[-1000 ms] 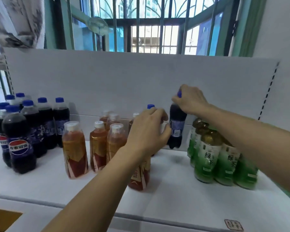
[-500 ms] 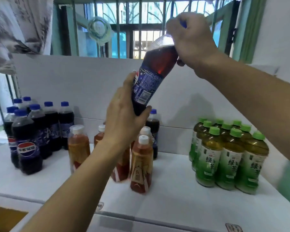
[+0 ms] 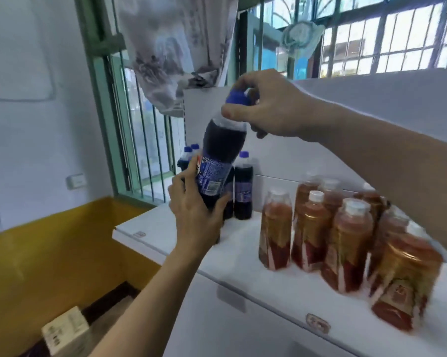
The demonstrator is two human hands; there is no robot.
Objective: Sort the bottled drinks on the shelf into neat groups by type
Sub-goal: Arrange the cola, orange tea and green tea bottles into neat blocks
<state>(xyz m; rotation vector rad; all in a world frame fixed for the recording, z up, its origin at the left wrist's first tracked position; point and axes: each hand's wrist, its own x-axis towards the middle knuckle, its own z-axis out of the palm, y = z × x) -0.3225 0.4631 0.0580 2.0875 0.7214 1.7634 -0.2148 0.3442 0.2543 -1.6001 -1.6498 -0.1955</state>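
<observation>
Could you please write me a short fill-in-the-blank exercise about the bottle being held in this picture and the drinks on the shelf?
1. The cola bottle held in both hands has a ____ cap.
2. The right hand grips that bottle near its ____, while the left hand holds its lower part.
3. The tea bottles standing on the shelf have ____ caps.
4. The held bottle is ____ rather than upright.

Missing words: blue; cap; white; tilted

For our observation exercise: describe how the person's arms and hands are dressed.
Both forearms are bare, with no sleeve in view. The left hand and right hand wear no gloves, and no rings, watch or bracelets show.
</observation>
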